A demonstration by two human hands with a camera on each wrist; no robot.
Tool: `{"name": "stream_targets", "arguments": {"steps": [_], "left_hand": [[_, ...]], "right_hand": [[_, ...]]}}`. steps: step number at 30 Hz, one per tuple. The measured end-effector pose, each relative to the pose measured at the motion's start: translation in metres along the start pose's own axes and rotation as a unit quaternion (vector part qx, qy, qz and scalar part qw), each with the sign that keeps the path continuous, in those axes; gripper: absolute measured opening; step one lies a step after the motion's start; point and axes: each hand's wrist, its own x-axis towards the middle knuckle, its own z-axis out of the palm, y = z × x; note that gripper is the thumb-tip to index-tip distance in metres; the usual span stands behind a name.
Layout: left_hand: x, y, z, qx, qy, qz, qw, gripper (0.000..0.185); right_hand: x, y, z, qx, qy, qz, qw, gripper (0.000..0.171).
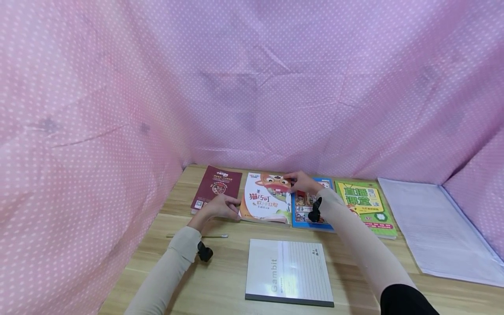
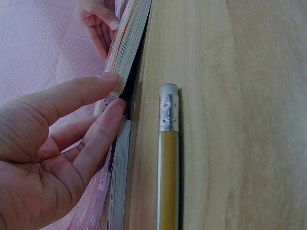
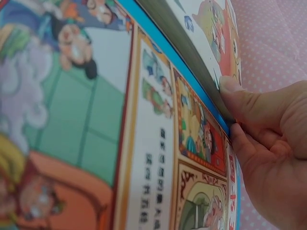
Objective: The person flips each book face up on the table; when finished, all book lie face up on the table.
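A white picture book (image 1: 261,192) with an orange cat's face on its cover lies in the back row of books. At its near left corner my left hand (image 1: 222,207) pinches the edge, thumb above and fingers below, as the left wrist view shows. My right hand (image 1: 304,183) grips the far right part of the same book, its thumb (image 3: 232,86) on the cover's edge. Under the right wrist is a blue comic-style book (image 1: 303,212), partly hidden by the arm. A maroon book (image 1: 212,183) lies beside the left hand.
A green and yellow book (image 1: 366,205) lies right of the blue one. In front is a white Gambit notebook (image 1: 287,271). A pencil (image 2: 168,172) lies near the left wrist. At the right is a whitish flat sheet (image 1: 433,232). Pink dotted cloth (image 1: 252,109) hangs behind the wooden table (image 1: 220,280).
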Motion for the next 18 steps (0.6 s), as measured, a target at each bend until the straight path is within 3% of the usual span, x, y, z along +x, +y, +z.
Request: {"name": "stream_targets", "arguments": {"steps": [12,18], "left_hand": [[-0.0049,0.0021,0.0000,-0.013,0.004,0.009,0.9999,0.061],[-0.0084,0.0050,-0.0063,-0.006,0.022,0.027,0.9994,0.057]], "right_hand": [[-0.0029,-0.0016,0.0015,-0.022,0.004,-0.005,1.000,0.065],[-0.0029,-0.0021,0.0032,-0.041,0.016,-0.011,0.999,0.064]]}}
